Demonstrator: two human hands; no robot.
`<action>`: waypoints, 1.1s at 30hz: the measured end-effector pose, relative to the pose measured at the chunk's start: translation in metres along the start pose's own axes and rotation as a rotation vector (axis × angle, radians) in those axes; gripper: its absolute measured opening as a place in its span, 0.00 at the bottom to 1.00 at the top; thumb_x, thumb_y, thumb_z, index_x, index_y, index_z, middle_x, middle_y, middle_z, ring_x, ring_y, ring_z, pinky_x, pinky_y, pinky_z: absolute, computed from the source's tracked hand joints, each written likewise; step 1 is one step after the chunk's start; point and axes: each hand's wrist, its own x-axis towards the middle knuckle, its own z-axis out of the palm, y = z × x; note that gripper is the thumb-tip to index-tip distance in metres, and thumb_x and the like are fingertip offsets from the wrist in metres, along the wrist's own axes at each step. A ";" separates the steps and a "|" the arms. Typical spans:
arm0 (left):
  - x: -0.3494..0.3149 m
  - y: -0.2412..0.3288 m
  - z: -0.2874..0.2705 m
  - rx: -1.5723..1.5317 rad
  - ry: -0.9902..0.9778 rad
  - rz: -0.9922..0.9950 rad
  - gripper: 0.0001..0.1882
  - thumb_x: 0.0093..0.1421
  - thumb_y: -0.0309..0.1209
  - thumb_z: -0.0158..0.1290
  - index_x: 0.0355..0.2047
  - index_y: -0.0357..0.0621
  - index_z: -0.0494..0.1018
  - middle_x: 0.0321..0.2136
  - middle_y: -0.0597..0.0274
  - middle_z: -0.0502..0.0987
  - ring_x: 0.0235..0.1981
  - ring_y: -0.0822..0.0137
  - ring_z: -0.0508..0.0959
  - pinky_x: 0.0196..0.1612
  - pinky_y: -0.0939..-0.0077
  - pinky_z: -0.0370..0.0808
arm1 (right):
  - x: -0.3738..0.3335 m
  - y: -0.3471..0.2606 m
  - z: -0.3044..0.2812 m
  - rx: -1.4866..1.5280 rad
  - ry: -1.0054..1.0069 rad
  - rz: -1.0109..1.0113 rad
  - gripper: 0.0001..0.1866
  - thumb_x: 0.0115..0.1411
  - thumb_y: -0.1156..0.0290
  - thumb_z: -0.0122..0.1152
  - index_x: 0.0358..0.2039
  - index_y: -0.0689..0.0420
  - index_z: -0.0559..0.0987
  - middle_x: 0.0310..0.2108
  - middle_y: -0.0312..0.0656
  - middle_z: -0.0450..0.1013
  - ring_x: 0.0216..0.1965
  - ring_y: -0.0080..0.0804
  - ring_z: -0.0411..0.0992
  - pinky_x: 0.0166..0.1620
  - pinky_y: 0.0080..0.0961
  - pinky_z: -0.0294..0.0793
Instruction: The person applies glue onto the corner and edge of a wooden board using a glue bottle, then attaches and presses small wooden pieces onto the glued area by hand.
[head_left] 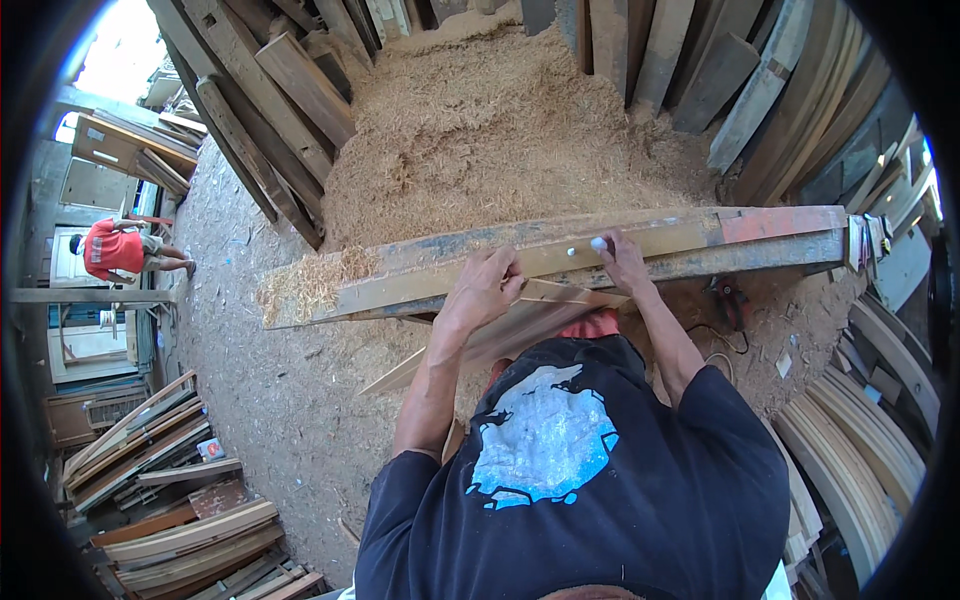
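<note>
Across the front of me runs a long wooden beam bench [560, 250]. At the bench's near edge, my left hand [484, 288] has its fingers curled round the upper edge of a brown wooden board [500, 338], which tilts down toward my lap. My right hand [626, 266] pinches a small white round-ended thing [599, 243] above the bench; its kind is too small to tell. Just left of it, a smaller white piece [571, 252] shows against the bench. My body hides the lower part of the board.
Wood shavings [320, 280] cover the bench's left end, and sawdust [450, 130] is heaped beyond it. A dark power tool [728, 303] with a cord is below the bench at right. Stacked timber [190, 540] lies around. A person in red [113, 250] is far left.
</note>
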 end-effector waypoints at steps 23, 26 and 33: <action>-0.002 -0.002 0.001 -0.057 -0.029 -0.084 0.08 0.55 0.25 0.60 0.33 0.38 0.72 0.30 0.48 0.77 0.35 0.47 0.77 0.39 0.56 0.73 | -0.019 -0.111 -0.070 -0.143 0.277 -0.326 0.16 0.59 0.72 0.60 0.48 0.59 0.76 0.41 0.49 0.75 0.46 0.51 0.73 0.52 0.44 0.71; -0.002 0.002 -0.001 -0.063 -0.025 -0.092 0.09 0.55 0.25 0.61 0.33 0.38 0.72 0.29 0.47 0.78 0.34 0.47 0.78 0.38 0.56 0.74 | -0.014 -0.163 -0.063 0.049 -0.059 -0.515 0.10 0.59 0.70 0.61 0.39 0.60 0.80 0.37 0.48 0.76 0.44 0.49 0.73 0.50 0.43 0.72; -0.008 0.006 -0.001 -0.095 0.019 -0.114 0.09 0.55 0.25 0.62 0.33 0.38 0.72 0.27 0.47 0.80 0.32 0.45 0.81 0.36 0.56 0.75 | -0.002 -0.190 -0.034 -0.065 -0.506 -0.532 0.08 0.57 0.68 0.64 0.34 0.58 0.83 0.35 0.49 0.78 0.44 0.49 0.75 0.49 0.44 0.73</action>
